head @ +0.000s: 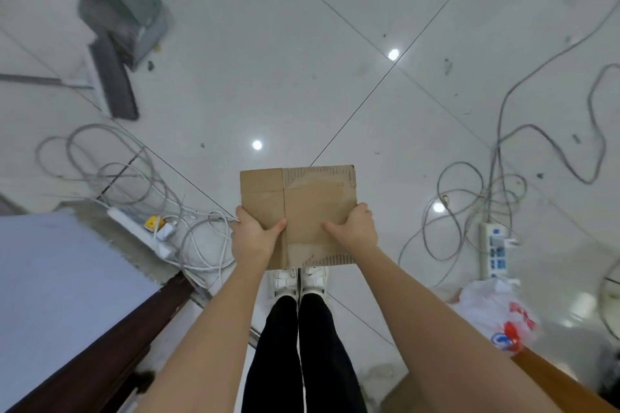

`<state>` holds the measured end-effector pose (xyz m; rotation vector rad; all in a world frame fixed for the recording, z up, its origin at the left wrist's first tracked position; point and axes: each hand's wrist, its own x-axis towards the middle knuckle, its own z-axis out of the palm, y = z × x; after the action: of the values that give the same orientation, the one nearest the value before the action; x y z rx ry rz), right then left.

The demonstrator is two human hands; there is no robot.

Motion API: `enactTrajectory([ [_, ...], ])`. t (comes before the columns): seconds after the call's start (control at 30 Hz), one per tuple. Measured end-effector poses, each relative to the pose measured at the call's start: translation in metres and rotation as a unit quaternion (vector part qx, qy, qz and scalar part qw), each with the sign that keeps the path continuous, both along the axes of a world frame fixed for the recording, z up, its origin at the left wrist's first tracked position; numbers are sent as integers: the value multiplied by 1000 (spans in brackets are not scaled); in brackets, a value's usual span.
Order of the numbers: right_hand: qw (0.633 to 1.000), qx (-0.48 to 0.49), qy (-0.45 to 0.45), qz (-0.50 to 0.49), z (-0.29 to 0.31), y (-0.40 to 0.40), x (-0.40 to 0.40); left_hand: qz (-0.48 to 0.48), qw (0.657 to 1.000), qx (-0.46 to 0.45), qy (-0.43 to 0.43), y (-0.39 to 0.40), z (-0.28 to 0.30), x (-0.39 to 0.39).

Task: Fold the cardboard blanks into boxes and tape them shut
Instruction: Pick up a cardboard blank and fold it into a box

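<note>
Left hand and right hand grip flat cardboard blank, lengthwise forward

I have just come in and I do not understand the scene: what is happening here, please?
A person stands on the tiled floor and holds a flat cardboard blank in front of the body. The left hand and right hand grip its two sides, thumbs on top. It is not yet folded into a box, and no tape is visible.

Two bare forearms with no sleeves, left hand and right hand ungloved, black close-fitting trousers, white strapped sneakers worn below
</note>
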<state>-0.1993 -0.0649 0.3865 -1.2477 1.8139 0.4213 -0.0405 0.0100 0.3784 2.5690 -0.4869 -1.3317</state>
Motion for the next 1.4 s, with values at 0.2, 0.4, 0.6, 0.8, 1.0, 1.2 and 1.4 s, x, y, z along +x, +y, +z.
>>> enactTrajectory([
  [0.2,993,-50,-80,-70,114,3,9,-38,998,-41,-32,-11,112,15],
  [0.4,989,-103,-106,-29,194,-11,28,-43,994,-80,-65,-36,196,35],
  [0.6,986,-127,-110,18,258,-33,49,-62,987,-130,-74,-58,262,59],
  [0.8,979,-171,-109,22,311,-76,63,-120,972,-197,-46,-91,318,84],
  [1.0,971,-210,-95,59,356,-132,77,-122,964,-232,-36,-139,352,97],
  [1.2,973,-201,-100,49,369,-200,88,-144,957,-243,-68,-213,363,111],
  [1.4,974,-195,-101,54,371,-289,111,-140,958,-220,-122,-304,368,125],
])
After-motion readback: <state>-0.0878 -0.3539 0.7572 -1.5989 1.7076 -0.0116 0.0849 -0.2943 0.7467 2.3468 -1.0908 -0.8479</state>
